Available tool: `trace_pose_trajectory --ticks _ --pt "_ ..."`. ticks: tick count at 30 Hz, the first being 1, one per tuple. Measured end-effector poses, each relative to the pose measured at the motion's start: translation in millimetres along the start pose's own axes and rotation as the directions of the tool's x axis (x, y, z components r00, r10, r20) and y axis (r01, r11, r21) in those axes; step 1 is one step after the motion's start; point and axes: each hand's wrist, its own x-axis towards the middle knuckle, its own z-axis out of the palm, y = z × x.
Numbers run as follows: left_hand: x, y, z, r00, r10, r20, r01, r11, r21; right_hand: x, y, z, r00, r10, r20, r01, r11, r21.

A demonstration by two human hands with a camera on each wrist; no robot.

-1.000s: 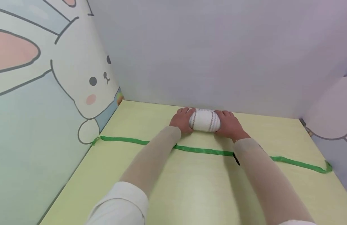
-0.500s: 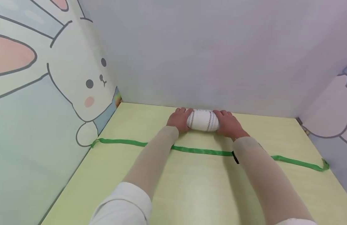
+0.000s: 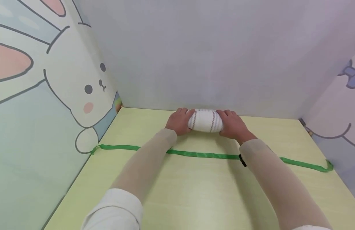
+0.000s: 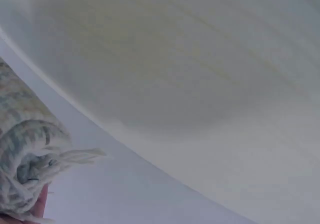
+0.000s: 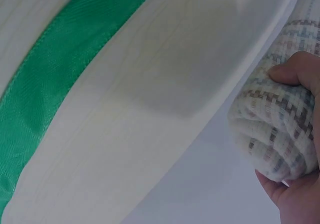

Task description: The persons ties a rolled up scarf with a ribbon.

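Note:
A rolled-up woven cloth, white with brown and grey stripes, lies crosswise between my hands at the back of the table. My left hand grips its left end; loose fringe threads stick out of that end of the roll in the left wrist view, where only a bit of finger shows below it. The right end is held by my right hand. In the right wrist view the thumb presses on the weave, while other fingers curl beneath the roll.
A green ribbon runs across the pale yellow table, under both forearms. Behind the table rises a plain light wall. A rabbit-painted wall borders the left side, another painted wall the right.
The roll has risen slightly against the table's back edge and now overlaps it, with both hands still gripping its ends. The head view has shifted a little.

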Motion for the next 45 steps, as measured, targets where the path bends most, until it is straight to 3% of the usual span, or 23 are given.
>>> trace_pose_trajectory --ticks 13,21,34,41,45 --pt "-10.0 -7.0 -11.9 0.998 0.057 -0.031 -0.058 0.998 -0.031 -13.0 -10 -3 0.998 -0.023 -0.053 0.024 1.000 0.006" --pt "-19.0 -6.7 -20.5 0.996 0.075 -0.051 -0.077 0.996 -0.050 -27.7 -15 2 0.994 -0.019 -0.111 0.027 0.997 0.078" --pt "-39.5 -11.9 -34.5 0.975 0.130 -0.181 -0.149 0.984 -0.093 -56.0 -29 -5 0.971 -0.052 -0.231 0.071 0.995 0.075" --pt "-47.8 -17.2 -41.8 0.965 0.129 -0.230 -0.165 0.976 -0.145 -72.9 -34 -15 0.945 -0.100 -0.311 0.133 0.987 0.086" --pt "-52.5 -20.4 -49.0 0.952 0.139 -0.273 -0.187 0.969 -0.161 -76.2 -33 -18 0.902 -0.197 -0.385 0.226 0.974 0.032"
